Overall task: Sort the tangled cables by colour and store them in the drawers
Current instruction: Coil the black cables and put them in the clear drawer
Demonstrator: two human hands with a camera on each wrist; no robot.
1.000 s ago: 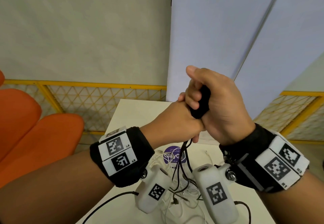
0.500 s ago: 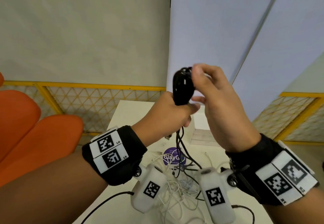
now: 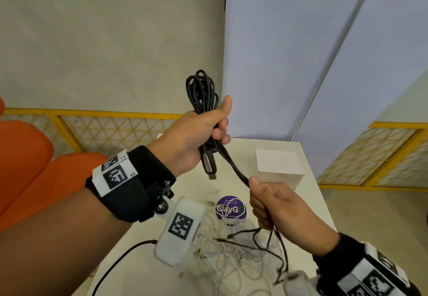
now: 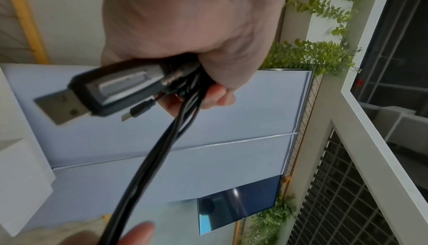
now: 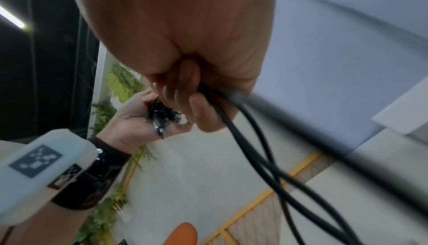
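While the raised left hand [image 3: 196, 138] grips the coiled black cable [image 3: 202, 92], the lower right hand [image 3: 275, 205] clutches its strands

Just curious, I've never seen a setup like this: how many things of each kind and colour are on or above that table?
Black cable bundle: 1
Hands gripping it, left hand and right hand: 2
White cable tangle (single strands too knotted to count): 1
White box: 1
Purple round sticker: 1
Total: 6
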